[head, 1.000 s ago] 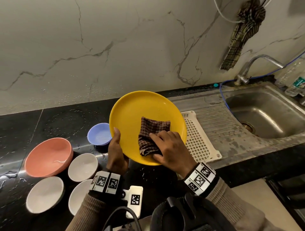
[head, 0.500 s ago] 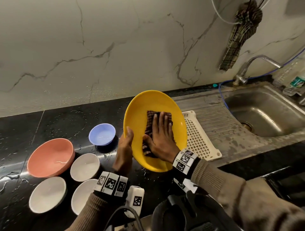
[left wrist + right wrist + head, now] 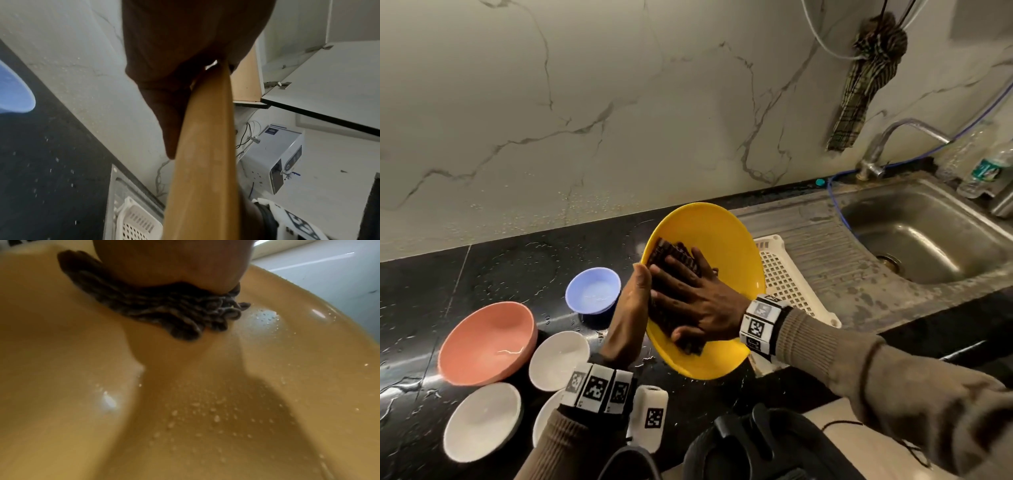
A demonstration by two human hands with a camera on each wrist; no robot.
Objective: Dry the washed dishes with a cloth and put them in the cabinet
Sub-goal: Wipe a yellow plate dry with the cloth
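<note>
A yellow plate (image 3: 726, 246) is held tilted above the black counter. My left hand (image 3: 640, 284) grips its left rim, thumb on the front face and fingers hidden behind. My right hand (image 3: 695, 298) lies flat inside the plate, fingers spread and straight, pressing a dark checked cloth (image 3: 671, 253) against the left part of the face. In the right wrist view the bunched cloth (image 3: 164, 309) sits under my palm (image 3: 170, 261), and water drops dot the plate (image 3: 205, 418). The left wrist view shows the plate's rim (image 3: 201, 162) edge-on beside my left hand (image 3: 174, 65).
On the wet counter to the left stand a blue bowl (image 3: 593, 290), a salmon bowl (image 3: 486, 342) and white bowls (image 3: 560, 359). A white perforated tray (image 3: 787, 277) lies behind the plate, beside the steel sink (image 3: 928, 240) and tap (image 3: 873, 150). An open wall cabinet (image 3: 246, 81) is overhead.
The plate has tipped further upright and turned. My right hand has swung round and slid the cloth from the plate's middle to its left side, fingers now flat and spread.
</note>
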